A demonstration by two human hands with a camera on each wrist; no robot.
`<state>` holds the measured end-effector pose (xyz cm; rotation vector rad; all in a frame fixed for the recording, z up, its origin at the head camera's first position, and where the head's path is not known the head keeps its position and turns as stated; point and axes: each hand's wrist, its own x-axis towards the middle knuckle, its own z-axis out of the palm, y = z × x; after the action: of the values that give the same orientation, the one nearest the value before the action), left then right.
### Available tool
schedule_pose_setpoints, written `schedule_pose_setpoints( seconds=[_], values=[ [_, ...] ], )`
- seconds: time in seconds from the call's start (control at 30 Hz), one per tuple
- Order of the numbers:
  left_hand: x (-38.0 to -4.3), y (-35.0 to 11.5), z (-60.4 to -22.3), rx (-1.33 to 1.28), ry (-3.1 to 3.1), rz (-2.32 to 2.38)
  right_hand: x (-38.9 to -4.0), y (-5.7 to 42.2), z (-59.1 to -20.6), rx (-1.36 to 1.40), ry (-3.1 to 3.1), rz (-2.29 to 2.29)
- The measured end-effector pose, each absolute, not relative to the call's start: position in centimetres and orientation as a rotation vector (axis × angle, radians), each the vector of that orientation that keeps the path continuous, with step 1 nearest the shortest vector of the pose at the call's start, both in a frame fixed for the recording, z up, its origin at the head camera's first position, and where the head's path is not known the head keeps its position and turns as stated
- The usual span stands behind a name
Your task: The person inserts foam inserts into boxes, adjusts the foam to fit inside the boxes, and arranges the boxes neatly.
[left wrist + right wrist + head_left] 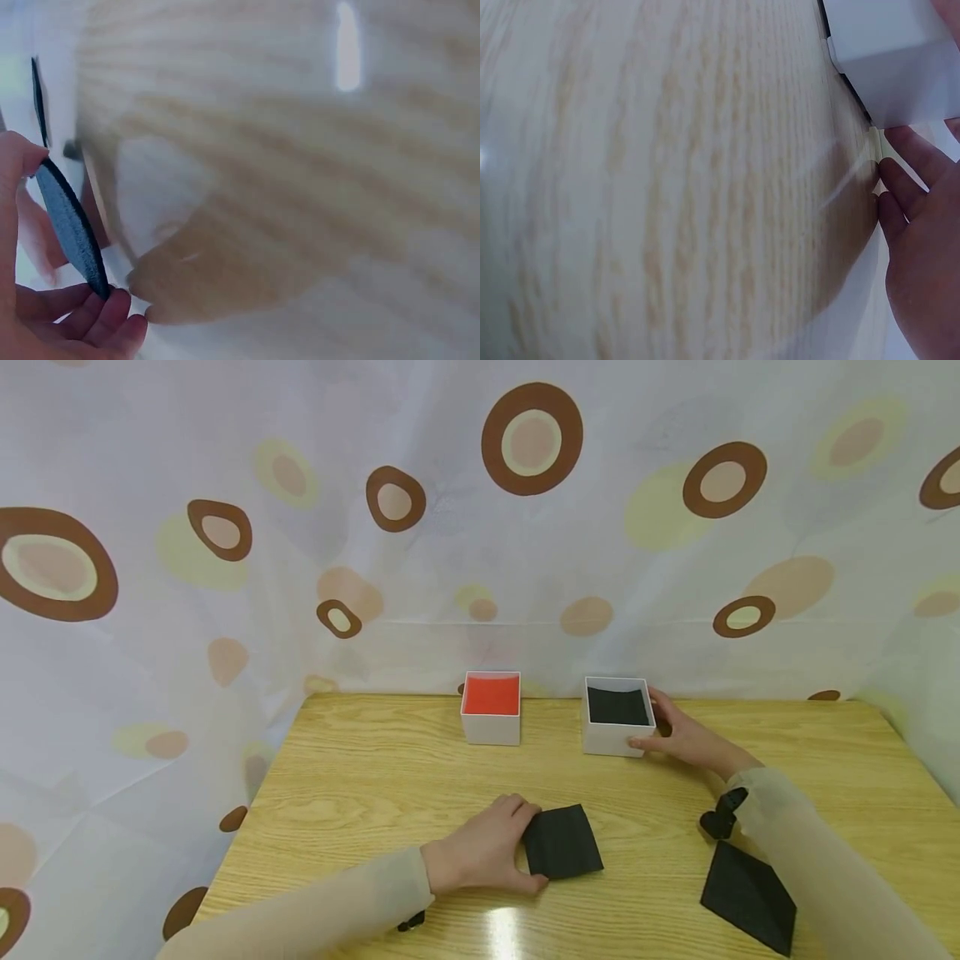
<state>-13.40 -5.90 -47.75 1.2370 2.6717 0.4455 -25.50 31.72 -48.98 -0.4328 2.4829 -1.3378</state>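
Observation:
My left hand (489, 852) pinches a folded black cloth square (564, 843) at its left side, between thumb and fingers. In the left wrist view that cloth (71, 221) appears edge-on, bowed slightly between thumb and fingertips. Farther back, my right hand (688, 742) grips the right side of a white open box (611, 740), thumb at the front and fingers toward the back. A black cloth piece (618, 706) lies inside this box. The right wrist view has the box's pale wall (900, 75) against the fingers. Part of the thumb falls outside that view.
Left of the gripped box stands another white box (491, 730) with red cloth (491, 696) in it. Another black square piece (750, 897) lies near my right forearm, which partly covers it. The wooden table (360, 777) ends at a patterned curtain (442, 560).

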Motion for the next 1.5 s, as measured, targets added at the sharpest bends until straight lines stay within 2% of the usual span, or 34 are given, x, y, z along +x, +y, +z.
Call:
schedule_pose_setpoints(
  seconds=[0.4, 0.9, 1.17, 1.5],
  values=[
    [-16.6, -4.1, -43.9, 1.25, 2.719, 0.361, -25.5, 31.8, -49.1, -0.477, 2.483, -1.355],
    [-23.8, 0.6, -37.9, 1.335, 2.83, 0.169, -25.4, 32.1, -49.5, -0.571, 2.452, -1.403],
    [-26.5, 3.0, -37.4, 1.345, 2.807, 0.052, -25.4, 31.8, -49.3, -0.524, 2.424, -1.426],
    [-28.6, 4.7, -38.5, 1.354, 2.784, 0.11, -25.3, 32.1, -49.3, -0.449, 2.427, -1.387]
  ],
)
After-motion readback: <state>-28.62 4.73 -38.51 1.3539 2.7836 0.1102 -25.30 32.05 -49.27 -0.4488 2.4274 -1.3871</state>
